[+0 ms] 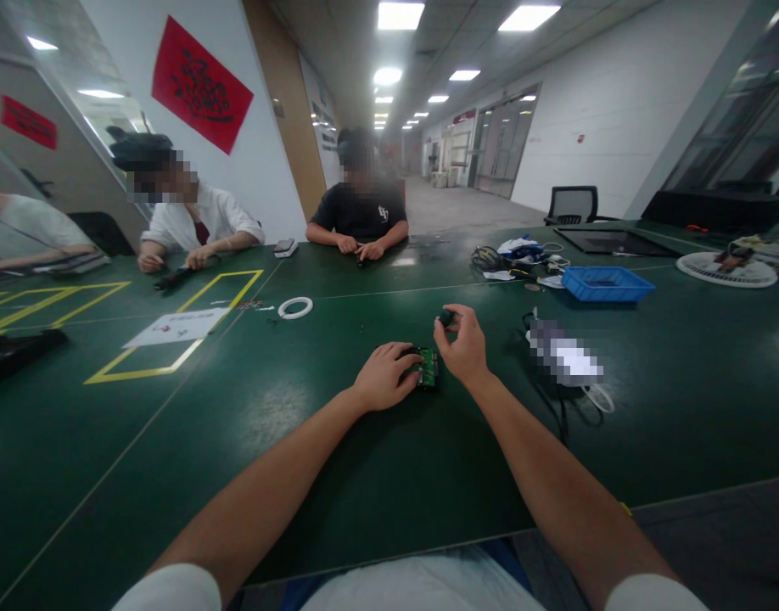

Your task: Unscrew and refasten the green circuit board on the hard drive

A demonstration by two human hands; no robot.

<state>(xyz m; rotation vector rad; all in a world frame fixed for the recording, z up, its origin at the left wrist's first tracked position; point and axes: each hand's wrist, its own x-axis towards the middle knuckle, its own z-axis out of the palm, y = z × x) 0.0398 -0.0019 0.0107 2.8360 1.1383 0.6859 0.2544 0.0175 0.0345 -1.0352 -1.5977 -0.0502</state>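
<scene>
A small green circuit board [430, 367] with dark edges lies on the green table in front of me. My left hand [388, 377] grips it from the left, fingers bent over its top and side and covering part of it. Just right of the board, my right hand [466, 346] is raised a little, pinching a small dark rounded piece [446, 317] between thumb and fingers. What kind of piece it is I cannot make out, since the fingers hide much of it.
To the right lie a blurred-out bright device [564, 356] with cables, a blue tray [609, 285], bundled wires [520, 256] and a round white part [726, 268]. At left are a white ring [295, 308] and a paper sheet [176, 327]. Several people sit across the table.
</scene>
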